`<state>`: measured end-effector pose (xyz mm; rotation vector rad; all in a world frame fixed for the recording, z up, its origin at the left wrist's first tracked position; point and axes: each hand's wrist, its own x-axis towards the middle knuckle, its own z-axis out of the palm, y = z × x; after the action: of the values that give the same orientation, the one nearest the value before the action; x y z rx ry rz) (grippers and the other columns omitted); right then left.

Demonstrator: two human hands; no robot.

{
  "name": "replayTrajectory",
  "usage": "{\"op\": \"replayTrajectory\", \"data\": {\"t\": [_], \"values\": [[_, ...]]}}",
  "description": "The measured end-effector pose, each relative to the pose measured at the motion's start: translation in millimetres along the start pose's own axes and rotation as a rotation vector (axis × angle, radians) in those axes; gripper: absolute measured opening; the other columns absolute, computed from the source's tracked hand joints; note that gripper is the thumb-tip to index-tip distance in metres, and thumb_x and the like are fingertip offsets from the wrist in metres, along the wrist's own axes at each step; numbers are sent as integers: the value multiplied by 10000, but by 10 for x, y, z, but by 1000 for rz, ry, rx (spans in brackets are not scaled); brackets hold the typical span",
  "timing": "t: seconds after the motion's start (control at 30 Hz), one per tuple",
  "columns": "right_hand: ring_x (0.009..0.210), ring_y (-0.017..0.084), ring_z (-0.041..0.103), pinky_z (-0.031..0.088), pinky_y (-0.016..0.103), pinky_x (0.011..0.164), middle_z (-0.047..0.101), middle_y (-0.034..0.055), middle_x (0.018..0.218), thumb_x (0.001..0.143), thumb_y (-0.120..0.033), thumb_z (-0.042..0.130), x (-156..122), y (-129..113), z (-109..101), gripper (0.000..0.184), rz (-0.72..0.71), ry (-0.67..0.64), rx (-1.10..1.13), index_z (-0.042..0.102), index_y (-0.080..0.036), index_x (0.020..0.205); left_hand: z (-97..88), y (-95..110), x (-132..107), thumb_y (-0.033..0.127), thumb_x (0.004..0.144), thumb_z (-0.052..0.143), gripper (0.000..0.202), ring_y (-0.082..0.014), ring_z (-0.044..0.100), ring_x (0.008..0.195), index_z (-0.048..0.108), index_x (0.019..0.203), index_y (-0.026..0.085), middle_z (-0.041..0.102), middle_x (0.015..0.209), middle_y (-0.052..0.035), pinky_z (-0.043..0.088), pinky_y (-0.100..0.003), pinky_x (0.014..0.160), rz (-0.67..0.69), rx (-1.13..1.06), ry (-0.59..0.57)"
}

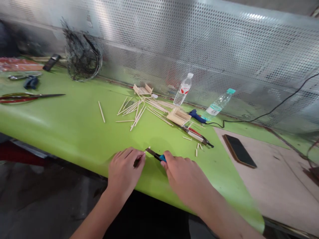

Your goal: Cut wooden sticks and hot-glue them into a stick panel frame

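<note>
One blue-tabbed cutter (156,155) fills right hand (181,171); left hand (126,166) apparently pinches pale wood (145,151).

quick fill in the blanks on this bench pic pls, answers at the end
1. The cutter is in the person's ____ hand.
2. The bottle farther left has a ____ cap.
3. The tabletop under the loose sticks is coloured ____.
4. The scissors lie at the picture's ____ edge.

Missing words: right; white; green; left.

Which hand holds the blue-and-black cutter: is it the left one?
No, the right hand grips the blue-and-black cutter, whose blade points toward the left hand.
</note>
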<state>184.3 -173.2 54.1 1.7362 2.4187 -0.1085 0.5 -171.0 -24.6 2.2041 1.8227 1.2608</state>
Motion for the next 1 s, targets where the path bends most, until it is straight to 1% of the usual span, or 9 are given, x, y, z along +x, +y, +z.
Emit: {"op": "replayTrajectory", "data": {"t": [0.17, 0.27, 0.43, 0.5, 0.63, 0.73, 0.87, 0.93, 1.0], "values": [[547, 230, 669, 316, 274, 452, 637, 53, 599, 996, -238, 413, 11, -37, 81, 186, 9, 33, -41, 568, -196, 1092, 10, 9, -9, 248, 891, 621, 106, -159, 599, 655, 661, 793, 245, 683, 739, 9, 421, -303, 630, 5, 18, 13], [555, 230, 677, 334, 271, 455, 645, 58, 599, 990, -220, 424, 33, -49, 106, 179, 18, 24, -58, 571, -188, 1087, 9, 6, -11, 255, 899, 615, 109, -159, 598, 655, 658, 800, 247, 682, 742, 11, 423, -306, 634, 10, 11, 3], [578, 232, 690, 331, 274, 451, 686, 88, 663, 975, -191, 440, 70, -70, 14, 158, -4, -48, -15, 596, -178, 993, -4, 2, -8, 250, 902, 610, 129, -158, 596, 658, 653, 781, 238, 674, 736, 12, 421, -304, 638, 10, 4, -29], [609, 238, 705, 347, 279, 467, 704, 99, 690, 948, -150, 469, 72, -104, -31, 149, -9, -80, -16, 609, -165, 1000, -12, 3, -4, 240, 902, 606, 130, -159, 601, 665, 652, 781, 237, 672, 737, 13, 419, -302, 637, 15, -5, -37], [659, 258, 718, 394, 292, 492, 732, 114, 753, 884, -75, 508, 54, -186, -66, 284, -47, -94, -22, 608, -133, 1144, -23, 10, 5, 232, 910, 593, 133, -163, 609, 687, 649, 790, 232, 676, 761, 8, 423, -304, 641, 18, -22, -63], [665, 266, 717, 423, 298, 496, 738, 111, 767, 835, -30, 526, 32, -232, -75, 391, -45, -118, -30, 591, -121, 1210, -24, 8, 1, 228, 918, 585, 105, -160, 608, 699, 650, 836, 231, 681, 792, 5, 430, -303, 653, 24, -34, -80], [686, 264, 719, 453, 294, 503, 739, 129, 823, 755, 40, 542, 19, -275, -106, 474, -48, -158, -75, 587, -89, 1208, -23, -20, -54, 224, 923, 568, 75, -157, 600, 710, 624, 873, 215, 673, 808, -9, 438, -295, 670, 46, -32, -8], [708, 252, 723, 469, 281, 525, 733, 124, 827, 767, 37, 534, 42, -282, -113, 440, -39, -166, -72, 591, -96, 1183, -23, -40, -98, 191, 918, 552, 68, -155, 600, 732, 617, 908, 210, 668, 830, -16, 447, -289, 693, 71, -45, 52], [725, 236, 727, 485, 268, 556, 727, 111, 817, 820, -7, 526, 84, -278, -101, 350, -15, -155, -49, 593, -113, 1148, -21, -56, -134, 153, 908, 539, 105, -159, 605, 772, 615, 955, 208, 666, 865, -21, 454, -286, 723, 88, -57, 95]]}}
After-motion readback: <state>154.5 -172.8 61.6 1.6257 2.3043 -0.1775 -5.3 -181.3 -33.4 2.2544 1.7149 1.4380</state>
